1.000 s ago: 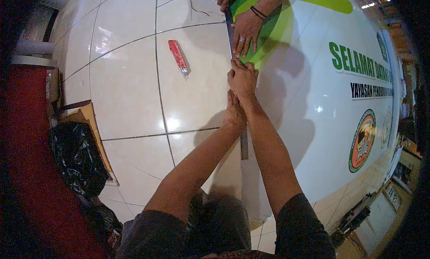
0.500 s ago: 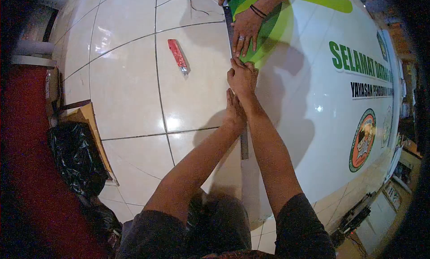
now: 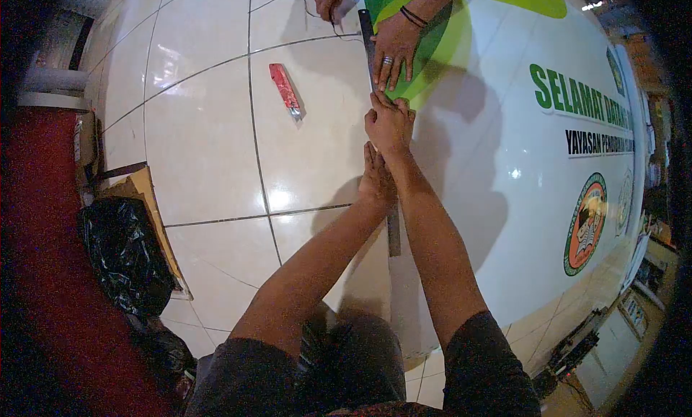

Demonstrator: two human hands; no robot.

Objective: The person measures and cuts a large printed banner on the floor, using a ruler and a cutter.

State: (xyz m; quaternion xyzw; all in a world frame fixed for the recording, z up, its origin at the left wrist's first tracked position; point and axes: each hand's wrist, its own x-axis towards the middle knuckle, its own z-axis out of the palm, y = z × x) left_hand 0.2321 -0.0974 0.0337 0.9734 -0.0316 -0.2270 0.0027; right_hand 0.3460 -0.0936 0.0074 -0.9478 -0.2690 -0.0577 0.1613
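A long metal ruler (image 3: pixel 393 233) lies along the left edge of a printed banner (image 3: pixel 519 222) spread over the tiled floor. My left hand (image 3: pixel 376 180) presses flat on the ruler, fingers stretched forward. Just ahead, my right hand (image 3: pixel 391 129) bears down on it too, thumb apart from the fingers. Beyond my fingertips, another person's hand (image 3: pixel 395 48), with a ring and dark wristbands, rests spread on the ruler's far part and the banner's green print. That person's other hand (image 3: pixel 329 0) is left of the ruler's far end, by a thin dark strand (image 3: pixel 308 10).
A red narrow object with a shiny tip (image 3: pixel 285 89) lies on the tiles to the left. Farther left are a black plastic bag (image 3: pixel 124 251) against a cardboard piece (image 3: pixel 155 215) and a dark red surface (image 3: pixel 50 258). Dark equipment (image 3: pixel 577 345) stands at lower right.
The other person's hand at the ruler's far end has moved left, away from the ruler, and the strand there has shifted. My two hands and the ruler stay in place.
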